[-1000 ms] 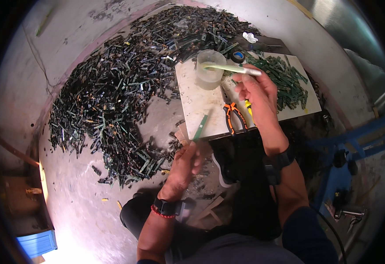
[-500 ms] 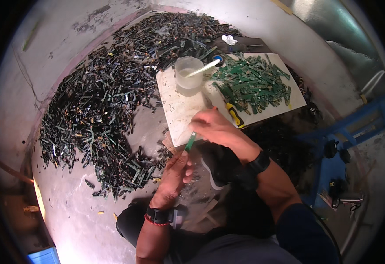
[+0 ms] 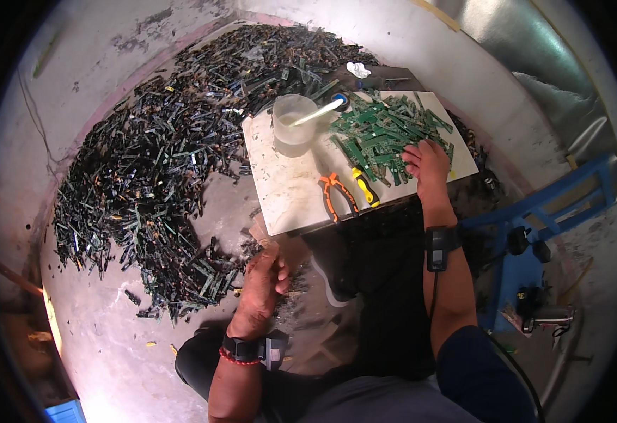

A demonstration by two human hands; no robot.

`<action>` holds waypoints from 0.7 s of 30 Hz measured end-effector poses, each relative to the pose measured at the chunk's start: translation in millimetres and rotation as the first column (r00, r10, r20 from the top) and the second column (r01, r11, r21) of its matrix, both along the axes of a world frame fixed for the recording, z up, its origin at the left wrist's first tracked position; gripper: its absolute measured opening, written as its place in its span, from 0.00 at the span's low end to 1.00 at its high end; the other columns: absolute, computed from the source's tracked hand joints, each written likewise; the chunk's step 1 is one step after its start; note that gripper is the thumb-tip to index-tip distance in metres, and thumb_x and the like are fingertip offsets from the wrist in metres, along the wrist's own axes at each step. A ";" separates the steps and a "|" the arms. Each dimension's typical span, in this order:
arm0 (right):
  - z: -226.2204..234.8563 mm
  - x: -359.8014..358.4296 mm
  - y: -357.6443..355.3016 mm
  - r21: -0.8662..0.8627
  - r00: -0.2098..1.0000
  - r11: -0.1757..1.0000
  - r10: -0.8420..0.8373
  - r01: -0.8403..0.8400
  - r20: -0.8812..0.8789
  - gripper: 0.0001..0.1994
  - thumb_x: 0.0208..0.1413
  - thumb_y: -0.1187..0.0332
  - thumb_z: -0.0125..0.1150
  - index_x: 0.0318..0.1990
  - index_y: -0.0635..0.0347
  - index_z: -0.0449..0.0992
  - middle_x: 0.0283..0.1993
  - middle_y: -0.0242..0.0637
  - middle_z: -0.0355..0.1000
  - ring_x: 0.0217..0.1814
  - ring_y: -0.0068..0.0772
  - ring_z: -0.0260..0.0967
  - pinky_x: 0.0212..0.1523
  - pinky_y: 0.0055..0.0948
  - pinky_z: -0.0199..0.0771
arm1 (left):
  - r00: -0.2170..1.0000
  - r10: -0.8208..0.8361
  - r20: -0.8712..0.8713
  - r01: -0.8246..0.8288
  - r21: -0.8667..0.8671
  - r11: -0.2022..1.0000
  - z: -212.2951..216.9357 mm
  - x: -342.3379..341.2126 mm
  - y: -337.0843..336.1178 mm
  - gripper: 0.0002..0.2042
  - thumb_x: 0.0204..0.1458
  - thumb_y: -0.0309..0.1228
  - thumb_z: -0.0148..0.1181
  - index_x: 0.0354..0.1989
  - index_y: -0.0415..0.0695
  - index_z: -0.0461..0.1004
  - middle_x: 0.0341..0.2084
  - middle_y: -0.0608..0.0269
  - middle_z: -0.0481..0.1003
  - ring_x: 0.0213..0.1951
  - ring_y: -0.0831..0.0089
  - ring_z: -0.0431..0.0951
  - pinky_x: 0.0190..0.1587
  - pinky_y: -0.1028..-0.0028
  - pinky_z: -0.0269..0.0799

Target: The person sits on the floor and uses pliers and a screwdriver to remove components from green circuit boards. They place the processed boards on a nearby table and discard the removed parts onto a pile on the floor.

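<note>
Green boards (image 3: 386, 134) under right hand (image 3: 428, 163); left hand (image 3: 263, 278) off slab edge (image 3: 287, 225).

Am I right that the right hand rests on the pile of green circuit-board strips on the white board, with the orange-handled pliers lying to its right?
Not quite. In the head view the right hand does rest on the pile of green circuit-board strips on the white board, but the orange-handled pliers lie to its left, beside a yellow-handled tool.
</note>
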State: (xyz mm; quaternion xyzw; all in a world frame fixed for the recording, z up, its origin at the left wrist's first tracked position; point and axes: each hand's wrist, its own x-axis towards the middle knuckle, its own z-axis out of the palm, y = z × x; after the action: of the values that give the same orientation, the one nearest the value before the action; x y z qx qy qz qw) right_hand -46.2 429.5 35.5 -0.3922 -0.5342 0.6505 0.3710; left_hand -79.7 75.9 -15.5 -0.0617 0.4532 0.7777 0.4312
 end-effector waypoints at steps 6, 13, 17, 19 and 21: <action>-4.3 -4.9 9.2 0.038 0.980 0.998 -0.046 0.054 -0.192 0.11 0.56 0.71 0.54 0.46 0.61 0.68 0.32 0.38 0.73 0.26 0.25 0.71 0.20 0.21 0.65 | 1.000 0.003 -0.010 -0.004 -0.078 0.997 0.3 3.0 -5.5 0.16 0.59 0.43 0.48 0.23 0.46 0.63 0.14 0.69 0.60 0.13 0.79 0.56 0.16 0.80 0.51; 16.4 -6.5 -67.7 0.316 0.976 0.945 0.144 -0.086 -0.164 0.07 0.57 0.67 0.56 0.37 0.60 0.75 0.25 0.28 0.70 0.21 0.14 0.61 0.20 0.15 0.57 | 0.962 -0.108 -0.251 0.058 -0.200 0.978 1.4 23.7 -14.2 0.19 0.60 0.44 0.46 0.20 0.45 0.63 0.13 0.72 0.60 0.14 0.81 0.57 0.17 0.79 0.52; 15.2 -8.2 -143.0 0.504 0.912 0.801 0.407 -0.325 -0.058 0.08 0.61 0.70 0.50 0.39 0.65 0.73 0.24 0.28 0.67 0.21 0.13 0.58 0.20 0.14 0.56 | 0.942 -0.232 -0.244 0.170 -0.250 0.953 -8.2 40.6 -16.2 0.19 0.59 0.43 0.47 0.23 0.40 0.67 0.15 0.70 0.63 0.15 0.83 0.59 0.18 0.81 0.55; 7.3 -10.5 -171.0 0.506 0.828 0.716 0.561 -0.482 -0.006 0.09 0.62 0.69 0.49 0.39 0.65 0.73 0.24 0.28 0.67 0.21 0.12 0.58 0.20 0.13 0.56 | 0.912 -0.266 -0.312 0.182 -0.272 0.945 -8.7 45.4 -21.1 0.19 0.60 0.43 0.47 0.23 0.39 0.67 0.15 0.70 0.63 0.16 0.83 0.60 0.18 0.80 0.55; -0.4 -11.7 -193.7 0.468 0.777 0.670 0.626 -0.577 0.062 0.10 0.63 0.67 0.48 0.38 0.66 0.73 0.24 0.28 0.67 0.21 0.13 0.60 0.21 0.13 0.57 | 0.876 -0.272 -0.399 0.142 -0.325 0.935 -8.7 46.2 -25.3 0.19 0.59 0.41 0.47 0.23 0.38 0.67 0.14 0.67 0.63 0.16 0.80 0.61 0.19 0.77 0.57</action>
State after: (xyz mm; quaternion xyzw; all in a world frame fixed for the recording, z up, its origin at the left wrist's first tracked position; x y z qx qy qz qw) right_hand -57.9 235.9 35.1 -0.0599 -0.7519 0.6091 0.2449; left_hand -33.5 50.6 -24.2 0.1025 0.6497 0.6466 0.3864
